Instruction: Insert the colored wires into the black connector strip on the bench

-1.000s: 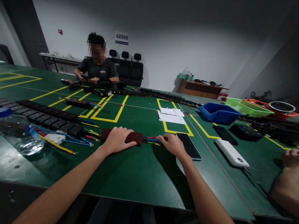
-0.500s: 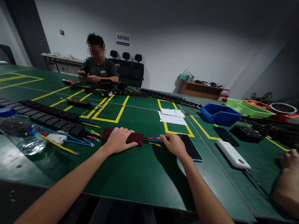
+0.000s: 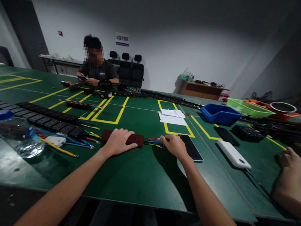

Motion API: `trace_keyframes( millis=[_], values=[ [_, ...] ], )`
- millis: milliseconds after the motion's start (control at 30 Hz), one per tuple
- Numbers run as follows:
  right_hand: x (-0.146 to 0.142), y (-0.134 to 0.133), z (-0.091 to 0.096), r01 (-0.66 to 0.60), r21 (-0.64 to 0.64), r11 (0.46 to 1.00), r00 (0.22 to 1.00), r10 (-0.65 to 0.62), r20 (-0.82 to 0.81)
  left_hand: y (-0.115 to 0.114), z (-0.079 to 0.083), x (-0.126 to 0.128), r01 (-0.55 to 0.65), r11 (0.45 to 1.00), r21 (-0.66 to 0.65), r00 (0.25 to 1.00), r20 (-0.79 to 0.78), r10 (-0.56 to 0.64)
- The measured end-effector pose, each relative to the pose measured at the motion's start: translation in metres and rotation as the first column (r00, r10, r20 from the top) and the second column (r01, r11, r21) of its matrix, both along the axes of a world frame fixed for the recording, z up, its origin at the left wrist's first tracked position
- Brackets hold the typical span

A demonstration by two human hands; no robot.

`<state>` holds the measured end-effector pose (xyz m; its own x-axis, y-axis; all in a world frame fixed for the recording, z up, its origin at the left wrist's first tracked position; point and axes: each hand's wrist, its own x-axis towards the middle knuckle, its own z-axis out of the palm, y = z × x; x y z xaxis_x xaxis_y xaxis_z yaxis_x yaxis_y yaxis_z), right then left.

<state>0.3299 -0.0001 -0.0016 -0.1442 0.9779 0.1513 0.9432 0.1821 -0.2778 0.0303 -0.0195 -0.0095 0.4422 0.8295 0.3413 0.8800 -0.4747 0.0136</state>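
Note:
My left hand (image 3: pixel 118 142) lies across a dark brown-red block with holes in its face (image 3: pixel 136 140), fingers over the top and thumb along the near side. Colored wires (image 3: pixel 152 139) with ring lugs come out of the block's right end. Right at those wire tips, my right hand (image 3: pixel 175 146) is closed, its fingertips bunched together. What is between them, if anything, is hidden. Behind that hand lies a dark tablet-like device (image 3: pixel 192 149). Left of the block, more lugged wires (image 3: pixel 90 140) reach out from a long row of black sockets (image 3: pixel 60 125).
A tilted plastic bottle (image 3: pixel 19 135) is at the left. Papers (image 3: pixel 173 117), a blue bin (image 3: pixel 219 114), a phone (image 3: pixel 226 135) and a white power bank (image 3: pixel 234 154) lie rightward. Another person's hand (image 3: pixel 295 163) works at far right; a seated person (image 3: pixel 99 69) is across the table.
The view has shifted very slightly. Both my hands stay in place on the block and at the wire tips. At far right, more of the co-worker's other hand shows.

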Motion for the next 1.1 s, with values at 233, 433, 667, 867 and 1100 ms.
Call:
trace_keyframes(
  millis=[233,433,667,867,1100],
  values=[
    [-0.0019,-0.001,0.0,-0.013,-0.025,1.0,1.0,0.013,0.021,-0.0006,0.0011,-0.0002,0.005,1.0,0.0,1.0,0.005,-0.005],
    [-0.0022,-0.0024,0.0023,-0.015,-0.014,1.0,1.0,0.015,0.012,-0.0008,0.001,-0.0005,0.009,1.0,0.0,1.0,0.009,-0.009],
    [-0.0031,-0.0038,0.0047,0.02,0.008,1.0,1.0,-0.02,0.002,-0.0009,0.0024,-0.0002,0.003,1.0,-0.023,1.0,0.016,-0.003],
    [-0.0036,-0.0038,0.003,-0.01,-0.022,1.0,1.0,0.01,0.012,-0.0012,0.0027,0.0004,-0.001,1.0,-0.013,1.0,0.004,0.001],
    [-0.003,-0.0028,0.0033,0.029,0.049,0.998,0.999,-0.027,-0.024,-0.0008,0.0028,0.0002,0.008,1.0,-0.011,1.0,0.003,-0.008]
  ],
)
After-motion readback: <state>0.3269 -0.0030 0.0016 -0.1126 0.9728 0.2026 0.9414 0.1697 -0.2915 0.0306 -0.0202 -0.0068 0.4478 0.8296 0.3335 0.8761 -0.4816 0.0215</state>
